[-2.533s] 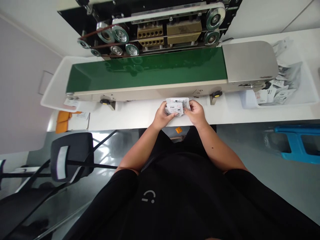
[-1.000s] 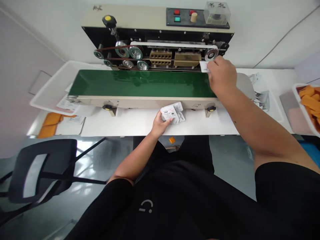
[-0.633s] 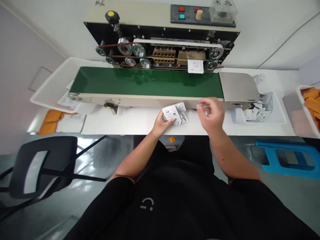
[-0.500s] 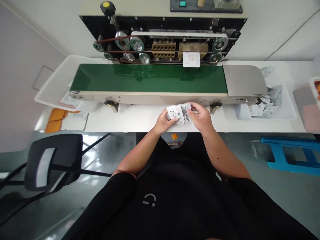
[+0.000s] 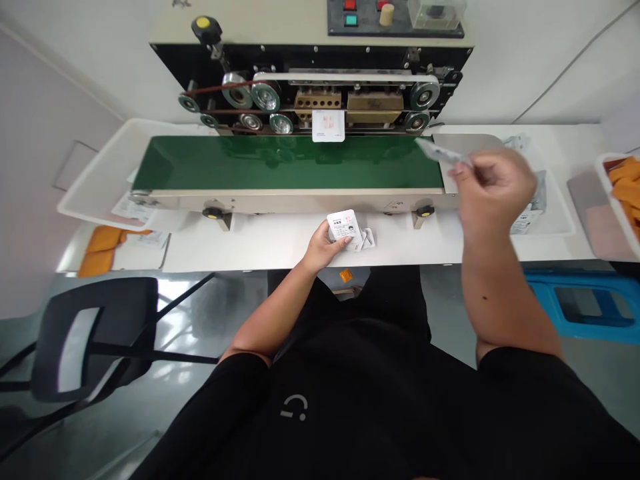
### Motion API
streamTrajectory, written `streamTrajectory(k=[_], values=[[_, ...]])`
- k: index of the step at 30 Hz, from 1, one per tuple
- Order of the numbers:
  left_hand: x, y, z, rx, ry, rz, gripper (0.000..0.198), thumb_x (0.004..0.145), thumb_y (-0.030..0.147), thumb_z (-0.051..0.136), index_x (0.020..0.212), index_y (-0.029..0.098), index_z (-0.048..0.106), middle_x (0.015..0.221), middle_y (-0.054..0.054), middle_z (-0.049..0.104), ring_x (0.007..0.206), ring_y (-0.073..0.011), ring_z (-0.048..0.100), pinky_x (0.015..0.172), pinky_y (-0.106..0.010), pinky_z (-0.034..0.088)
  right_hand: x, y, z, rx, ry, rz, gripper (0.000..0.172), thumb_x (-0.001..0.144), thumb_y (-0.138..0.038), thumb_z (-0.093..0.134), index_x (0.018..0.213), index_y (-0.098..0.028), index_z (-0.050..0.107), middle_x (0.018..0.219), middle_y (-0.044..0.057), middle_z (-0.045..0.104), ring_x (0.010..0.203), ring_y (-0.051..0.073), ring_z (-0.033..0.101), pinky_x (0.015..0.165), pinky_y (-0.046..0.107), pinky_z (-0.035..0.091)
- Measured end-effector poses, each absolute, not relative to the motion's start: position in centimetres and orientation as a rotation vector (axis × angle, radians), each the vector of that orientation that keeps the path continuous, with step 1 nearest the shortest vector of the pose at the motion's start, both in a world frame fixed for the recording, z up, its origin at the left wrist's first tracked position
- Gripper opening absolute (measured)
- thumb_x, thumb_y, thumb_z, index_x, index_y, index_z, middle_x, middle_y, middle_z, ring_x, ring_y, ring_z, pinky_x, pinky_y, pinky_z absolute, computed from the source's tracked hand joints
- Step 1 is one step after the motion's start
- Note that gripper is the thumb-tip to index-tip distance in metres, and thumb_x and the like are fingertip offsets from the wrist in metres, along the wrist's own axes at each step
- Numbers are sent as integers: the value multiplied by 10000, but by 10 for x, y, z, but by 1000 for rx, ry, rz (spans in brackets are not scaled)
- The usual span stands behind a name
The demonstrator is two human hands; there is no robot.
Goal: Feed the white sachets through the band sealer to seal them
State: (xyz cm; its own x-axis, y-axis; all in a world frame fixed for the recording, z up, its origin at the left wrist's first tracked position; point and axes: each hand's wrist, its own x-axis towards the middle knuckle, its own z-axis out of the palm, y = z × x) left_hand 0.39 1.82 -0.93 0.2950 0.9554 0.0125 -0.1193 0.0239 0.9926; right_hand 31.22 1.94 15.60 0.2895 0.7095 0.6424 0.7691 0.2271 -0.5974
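**Item 1:** your left hand, just in front of the green conveyor belt, fingers curled under and thumb pressed on top, gripping a stack of printed white sachets low over the white bench.

**Item 2:** your right hand, raised over the belt's right end, slightly blurred, thumb and forefinger pinching a silver sachet by one end, other fingers loosely curled.

**Item 3:** a white sachet with red print, upright along the belt's far edge, between the sealing blocks and the belt, touched by neither hand.

**Item 4:** a white tray at the belt's left end; orange pieces on the bench in front of it.

**Item 5:** a white bin of sachets beyond the belt's right end, partly behind your right hand; a white tub of orange pieces further right.

**Item 6:** the band sealer's black roller panel behind the belt, with its control panel cut off by the frame's top edge.
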Motion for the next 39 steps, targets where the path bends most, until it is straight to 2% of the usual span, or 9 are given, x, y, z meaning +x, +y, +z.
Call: streamTrajectory(k=[3, 8, 13, 19, 24, 29, 32, 35, 39], values=[[4, 18, -8, 1232, 899, 1019, 636, 796, 454, 905, 1319, 203, 644, 1285, -120, 759, 1174, -302, 742, 967, -409, 619, 347, 46, 182, -1674, -1616, -430, 61, 901, -130, 699, 860, -134, 744, 935, 97, 739, 999, 202, 679, 927, 357, 521], [3, 17, -8, 1239, 893, 1030, 637, 796, 454, 904, 1316, 196, 641, 1278, -127, 760, 1179, -304, 739, 978, -420, 616, 371, 76, 190, -1982, -1794, -527, 195, 973, -142, 612, 1060, -92, 779, 1147, 143, 739, 1102, 196, 663, 861, 314, 461], [3, 17, -9, 1246, 879, 1039, 635, 801, 455, 900, 1322, 206, 636, 1290, -127, 756, 1184, -310, 737, 990, -438, 613, 378, 88, 182, -2012, -1886, -586, 258, 959, -118, 601, 1136, -118, 787, 1219, 124, 724, 1079, 176, 648, 826, 315, 426], [3, 18, -8, 1265, 901, 1026, 624, 801, 456, 899, 1313, 209, 641, 1291, -125, 755, 1180, -310, 735, 983, -443, 612, 362, 109, 174, -1957, -1945, -458, 257, 1019, -228, 583, 1137, -115, 781, 1252, 117, 711, 1024, 137, 619, 856, 299, 411], [3, 17, -5, 1259, 911, 1049, 625, 787, 452, 910, 1299, 203, 653, 1277, -125, 759, 1181, -300, 734, 997, -432, 605, 333, 123, 165, -1821, -1940, -287, 220, 939, -107, 621, 1101, -114, 771, 1281, 117, 709, 1009, 133, 598, 902, 295, 424], [3, 16, 0, 1249, 899, 1044, 625, 786, 465, 909, 1290, 195, 655, 1268, -127, 765, 1155, -292, 741, 991, -428, 610, 309, 127, 165, -1727, -1955, -122, 217, 929, -54, 645, 1103, -125, 752, 1320, 98, 696, 1077, 140, 599, 1008, 291, 445], [3, 16, 3, 1266, 911, 1037, 626, 788, 472, 906, 1292, 196, 655, 1274, -128, 762, 1175, -299, 733, 1005, -435, 603, 297, 122, 170, -1744, -1957, -107, 174, 938, -121, 711, 1108, -141, 745, 1310, 82, 697, 1106, 161, 613, 1019, 302, 470], [3, 15, 3, 1268, 910, 1041, 622, 798, 470, 899, 1298, 197, 650, 1276, -127, 760, 1181, -303, 731, 1008, -441, 600, 284, 101, 172, -1685, -1903, -144, 264, 911, -228, 781, 1164, -164, 740, 1318, 93, 683, 1144, 217, 640, 1012, 355, 511], [4, 16, -2, 1252, 911, 1042, 651, 792, 480, 903, 1317, 199, 642, 1283, -127, 756, 1194, -312, 729, 1019, -446, 595, 262, 48, 155, -1529, -1780, 45, 191, 954, -318, 697, 1111, -220, 747, 1203, 85, 705, 1063, 230, 679, 939, 391, 576]])
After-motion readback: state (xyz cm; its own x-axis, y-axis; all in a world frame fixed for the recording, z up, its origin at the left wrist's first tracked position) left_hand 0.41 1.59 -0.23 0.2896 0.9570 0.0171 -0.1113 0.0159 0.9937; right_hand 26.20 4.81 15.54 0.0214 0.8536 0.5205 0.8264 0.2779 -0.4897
